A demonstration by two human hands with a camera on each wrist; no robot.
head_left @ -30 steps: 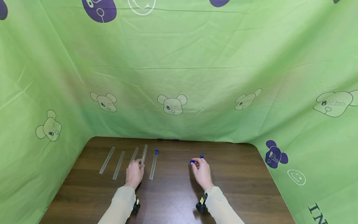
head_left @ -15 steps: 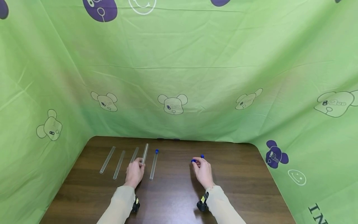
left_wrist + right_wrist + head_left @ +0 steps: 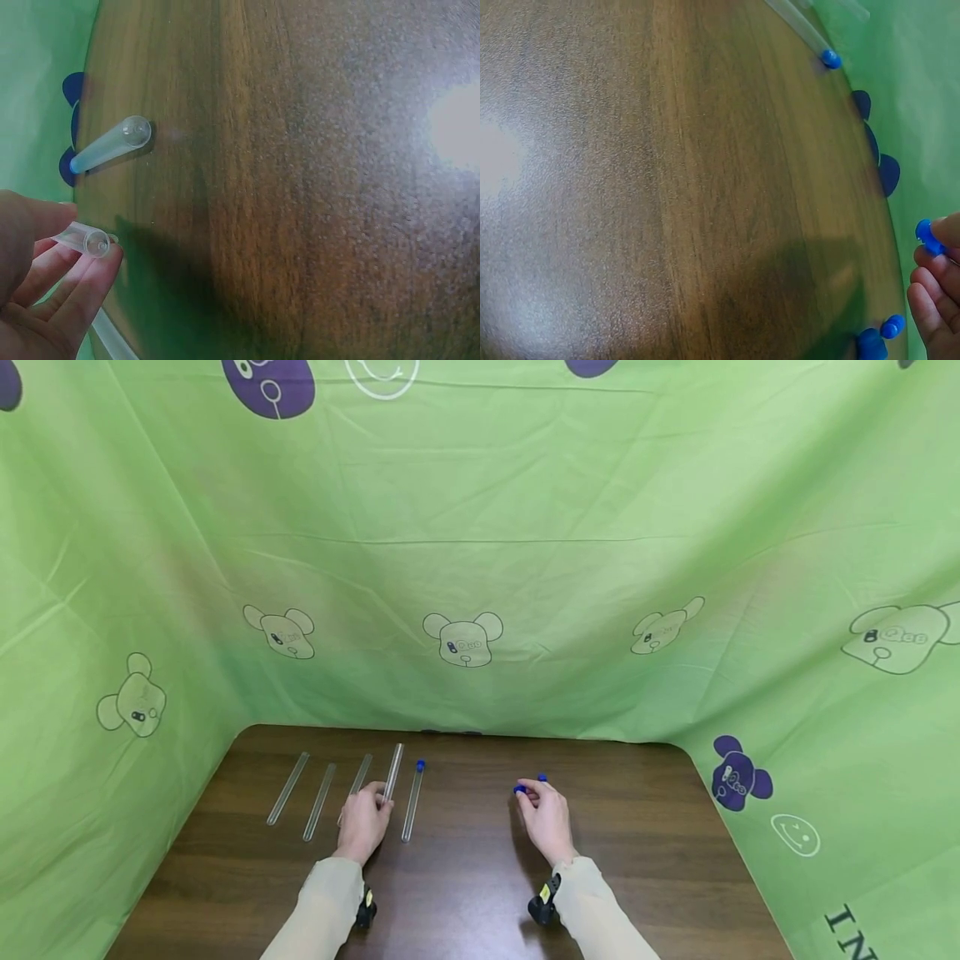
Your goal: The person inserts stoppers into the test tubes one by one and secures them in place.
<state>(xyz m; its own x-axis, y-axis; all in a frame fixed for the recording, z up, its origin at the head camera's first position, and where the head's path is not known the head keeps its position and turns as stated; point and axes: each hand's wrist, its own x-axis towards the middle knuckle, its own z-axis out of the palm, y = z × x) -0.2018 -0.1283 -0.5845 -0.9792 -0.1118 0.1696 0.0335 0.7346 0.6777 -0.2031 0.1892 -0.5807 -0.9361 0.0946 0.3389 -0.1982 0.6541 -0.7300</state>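
Note:
My left hand (image 3: 363, 825) pinches a clear test tube (image 3: 393, 770) near its lower end, the tube slanting up and away from me. In the left wrist view the thumb and fingers hold that tube by its rounded bottom. My right hand (image 3: 546, 823) pinches a small blue cap (image 3: 928, 237) between thumb and fingertips. Right of the left hand lies a test tube (image 3: 412, 806) with a blue cap on its far end. More blue caps (image 3: 892, 325) rest on the table by the right hand, mostly hidden by it in the head view.
Left of my left hand several uncapped test tubes lie on the wooden table (image 3: 465, 893), among them an outer tube (image 3: 288, 789) and one (image 3: 319, 802) nearer the hand. A green printed cloth (image 3: 465, 568) hangs round the table's back and sides.
The test tube in my left hand has risen slightly and shifted a little to the right. My right hand with the blue cap has moved very slightly away from me.

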